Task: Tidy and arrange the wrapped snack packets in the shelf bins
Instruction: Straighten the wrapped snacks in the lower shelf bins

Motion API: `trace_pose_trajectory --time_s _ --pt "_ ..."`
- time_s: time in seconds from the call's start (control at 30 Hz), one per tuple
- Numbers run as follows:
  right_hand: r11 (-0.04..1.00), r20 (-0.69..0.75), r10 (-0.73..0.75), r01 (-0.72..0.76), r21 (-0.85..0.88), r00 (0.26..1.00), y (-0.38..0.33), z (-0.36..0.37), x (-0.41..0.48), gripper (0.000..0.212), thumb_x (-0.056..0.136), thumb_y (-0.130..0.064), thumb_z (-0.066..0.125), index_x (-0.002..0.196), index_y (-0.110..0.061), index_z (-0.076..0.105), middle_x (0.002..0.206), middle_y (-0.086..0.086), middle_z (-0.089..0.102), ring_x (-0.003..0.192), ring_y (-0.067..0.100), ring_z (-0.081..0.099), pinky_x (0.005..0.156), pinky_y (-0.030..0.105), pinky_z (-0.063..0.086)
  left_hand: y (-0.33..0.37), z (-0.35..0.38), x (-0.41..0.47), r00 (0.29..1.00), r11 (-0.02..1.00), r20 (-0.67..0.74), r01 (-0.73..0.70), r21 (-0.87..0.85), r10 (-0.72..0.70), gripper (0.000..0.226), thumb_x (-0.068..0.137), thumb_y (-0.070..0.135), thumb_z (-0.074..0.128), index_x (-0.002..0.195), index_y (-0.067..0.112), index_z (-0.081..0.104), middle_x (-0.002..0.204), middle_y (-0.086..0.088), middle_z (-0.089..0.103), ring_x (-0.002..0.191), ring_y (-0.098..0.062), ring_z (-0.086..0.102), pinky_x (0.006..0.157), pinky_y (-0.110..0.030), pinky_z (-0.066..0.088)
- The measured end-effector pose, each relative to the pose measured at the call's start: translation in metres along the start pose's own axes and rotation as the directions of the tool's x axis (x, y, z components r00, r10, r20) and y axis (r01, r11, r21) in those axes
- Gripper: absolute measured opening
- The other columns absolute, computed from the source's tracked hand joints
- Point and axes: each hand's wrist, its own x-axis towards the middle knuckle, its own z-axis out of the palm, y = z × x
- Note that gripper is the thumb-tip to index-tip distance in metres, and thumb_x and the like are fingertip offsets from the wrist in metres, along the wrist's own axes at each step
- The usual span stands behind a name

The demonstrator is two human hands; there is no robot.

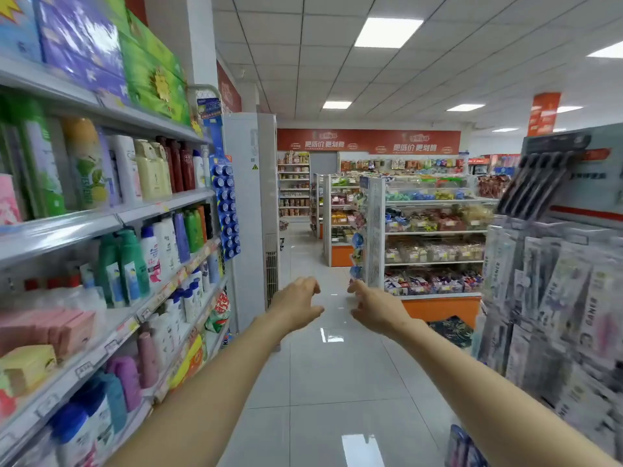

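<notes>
Both my arms stretch forward over the aisle floor. My left hand (296,305) and my right hand (377,306) hang in mid-air, fingers loosely curled, holding nothing. Far ahead stands a shelf unit (435,232) whose tiers hold bins of wrapped snack packets (431,281). The packets are small and far beyond my hands. Neither hand touches any shelf.
Shelves of shampoo and soap bottles (135,264) line the left side. A rack of hanging toothbrush packs (556,298) stands close on the right. A tall white cabinet (251,214) stands left of the aisle. The glossy tiled floor (330,382) runs ahead between them.
</notes>
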Motion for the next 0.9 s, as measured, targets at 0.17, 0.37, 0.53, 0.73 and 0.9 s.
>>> trace_pose_trajectory --time_s 0.17,0.37,0.53,0.73,0.9 --pt "0.995 0.021 0.091 -0.091 -0.028 0.996 0.029 0.016 0.08 0.042 0.092 -0.018 0.052 0.131 -0.02 0.04 0.129 0.009 0.056 0.102 0.026 0.06 0.073 0.03 0.046 -0.043 0.025 0.085 0.997 0.999 0.074 -0.038 -0.001 0.038 0.042 0.09 0.032 0.057 0.127 0.016 0.045 0.132 0.0 0.046 0.114 -0.017 0.05 0.09 -0.032 0.045" --pt "0.982 0.009 0.189 -0.189 -0.021 0.982 0.083 0.038 0.166 0.042 0.091 -0.019 0.053 0.131 -0.02 0.04 0.128 0.007 0.056 0.107 0.026 0.058 0.07 0.028 0.042 -0.062 0.058 0.197 0.991 0.995 0.093 -0.094 -0.011 0.095 0.04 0.091 0.031 0.057 0.126 0.016 0.047 0.131 -0.002 0.046 0.114 -0.021 0.051 0.091 -0.035 0.044" --pt "0.963 0.035 0.266 -0.264 -0.056 0.963 0.147 0.062 0.235 0.048 0.087 -0.016 0.052 0.133 -0.024 0.038 0.114 0.008 0.063 0.097 0.027 0.061 0.068 0.031 0.047 -0.06 0.107 0.287 0.982 0.992 0.141 -0.12 -0.04 0.124 0.04 0.09 0.03 0.056 0.125 0.015 0.046 0.131 -0.002 0.046 0.113 -0.021 0.052 0.089 -0.035 0.046" --pt "0.955 0.068 0.291 -0.285 -0.081 0.954 0.238 0.081 0.334 0.04 0.09 -0.018 0.05 0.127 -0.017 0.037 0.109 0.011 0.064 0.093 0.03 0.062 0.069 0.034 0.048 -0.054 0.159 0.408 0.976 0.989 0.168 -0.131 -0.068 0.141 0.037 0.09 0.03 0.056 0.123 0.016 0.045 0.129 -0.002 0.047 0.113 -0.02 0.052 0.086 -0.033 0.043" --pt "0.953 0.096 0.302 -0.297 -0.063 0.948 0.304 0.088 0.412 0.044 0.09 -0.018 0.049 0.132 -0.021 0.038 0.108 0.009 0.063 0.088 0.026 0.062 0.067 0.032 0.049 -0.058 0.19 0.504 0.973 0.99 0.186 -0.123 -0.073 0.135 0.038 0.091 0.03 0.056 0.124 0.016 0.044 0.13 -0.002 0.047 0.113 -0.019 0.051 0.087 -0.033 0.042"
